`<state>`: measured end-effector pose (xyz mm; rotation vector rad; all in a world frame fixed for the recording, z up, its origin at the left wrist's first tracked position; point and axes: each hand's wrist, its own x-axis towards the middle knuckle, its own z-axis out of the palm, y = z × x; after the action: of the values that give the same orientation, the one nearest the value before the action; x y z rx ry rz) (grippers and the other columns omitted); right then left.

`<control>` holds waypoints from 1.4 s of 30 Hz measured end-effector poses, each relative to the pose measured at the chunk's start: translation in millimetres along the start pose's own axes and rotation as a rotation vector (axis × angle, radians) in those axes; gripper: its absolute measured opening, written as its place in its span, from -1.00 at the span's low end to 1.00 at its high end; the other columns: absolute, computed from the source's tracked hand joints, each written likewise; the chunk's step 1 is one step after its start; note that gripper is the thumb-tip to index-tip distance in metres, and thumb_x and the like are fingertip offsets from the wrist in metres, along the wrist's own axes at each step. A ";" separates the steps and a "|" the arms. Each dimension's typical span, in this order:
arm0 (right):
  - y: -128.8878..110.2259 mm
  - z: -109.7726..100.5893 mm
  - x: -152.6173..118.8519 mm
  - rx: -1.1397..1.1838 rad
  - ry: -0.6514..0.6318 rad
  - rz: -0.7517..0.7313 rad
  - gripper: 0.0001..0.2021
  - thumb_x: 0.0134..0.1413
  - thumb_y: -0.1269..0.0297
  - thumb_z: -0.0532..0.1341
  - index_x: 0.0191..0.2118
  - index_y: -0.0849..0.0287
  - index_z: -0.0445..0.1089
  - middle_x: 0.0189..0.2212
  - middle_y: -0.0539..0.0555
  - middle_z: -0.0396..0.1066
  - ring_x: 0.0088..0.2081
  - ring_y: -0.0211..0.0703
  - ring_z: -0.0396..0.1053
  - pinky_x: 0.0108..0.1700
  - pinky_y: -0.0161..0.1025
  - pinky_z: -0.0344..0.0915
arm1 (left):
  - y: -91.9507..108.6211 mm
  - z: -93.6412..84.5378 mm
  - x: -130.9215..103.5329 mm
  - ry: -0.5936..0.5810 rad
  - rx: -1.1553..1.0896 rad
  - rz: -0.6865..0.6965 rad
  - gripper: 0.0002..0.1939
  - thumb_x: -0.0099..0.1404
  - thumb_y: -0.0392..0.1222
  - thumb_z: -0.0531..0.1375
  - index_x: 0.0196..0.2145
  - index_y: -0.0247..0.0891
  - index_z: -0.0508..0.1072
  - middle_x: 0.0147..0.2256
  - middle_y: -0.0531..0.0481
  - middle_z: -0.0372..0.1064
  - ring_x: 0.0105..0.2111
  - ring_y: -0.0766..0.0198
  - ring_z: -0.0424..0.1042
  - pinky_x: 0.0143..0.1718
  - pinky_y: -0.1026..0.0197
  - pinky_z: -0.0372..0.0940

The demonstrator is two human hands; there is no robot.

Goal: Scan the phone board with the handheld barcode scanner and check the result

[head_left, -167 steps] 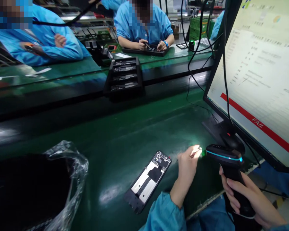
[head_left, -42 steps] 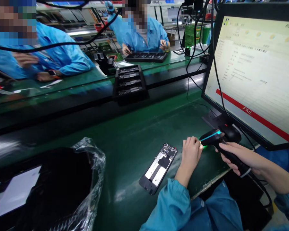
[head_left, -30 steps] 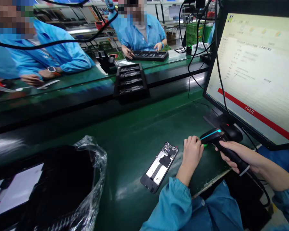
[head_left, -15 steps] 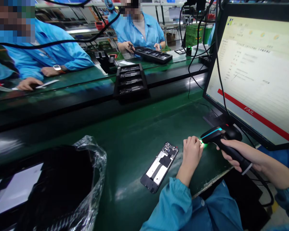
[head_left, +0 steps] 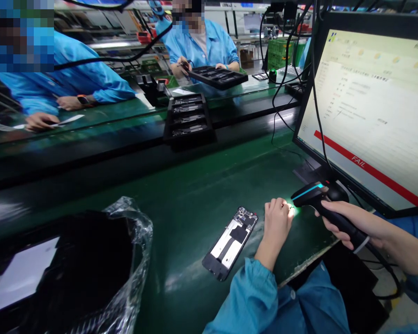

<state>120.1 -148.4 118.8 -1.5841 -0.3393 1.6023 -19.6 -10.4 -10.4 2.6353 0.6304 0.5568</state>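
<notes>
My right hand [head_left: 341,222] is wrapped round the grip of a black barcode scanner [head_left: 308,194] with a lit blue strip. The scanner's nose points left, and its green-white light falls on the fingertips of my left hand [head_left: 277,220]. Those fingers are bent together over something small that I cannot make out. Left of that hand, an opened phone [head_left: 231,241] lies flat on the green table, its circuit board at the far end and a white middle with a black strip. My left hand does not touch the phone.
At right a monitor [head_left: 362,116] shows a red FAIL bar, with cables hanging before it. A black bin with clear plastic film [head_left: 144,246] stands at lower left. Beyond, a black parts tray [head_left: 188,118] lies on the line; two people in blue work across it.
My hands and the scanner stay almost in place, the scanner shifting very slightly right. Across the line, the person at the back has tilted the tray they hold a little.
</notes>
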 end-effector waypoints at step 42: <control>61.0 16.1 87.8 -1.155 0.855 -0.790 -0.55 0.22 0.31 0.06 0.21 0.24 0.22 0.05 0.39 0.32 0.07 0.30 0.34 0.10 0.25 0.31 | -42.4 -20.2 -39.6 0.331 -0.634 -0.322 -0.82 0.20 0.02 0.14 -0.44 0.01 0.51 -0.53 0.05 0.45 -0.56 0.09 0.43 -0.51 0.07 0.36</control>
<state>96.1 -118.2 17.8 -2.3090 -1.3271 -0.0599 -75.9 10.5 -23.0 1.8248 0.7956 0.9207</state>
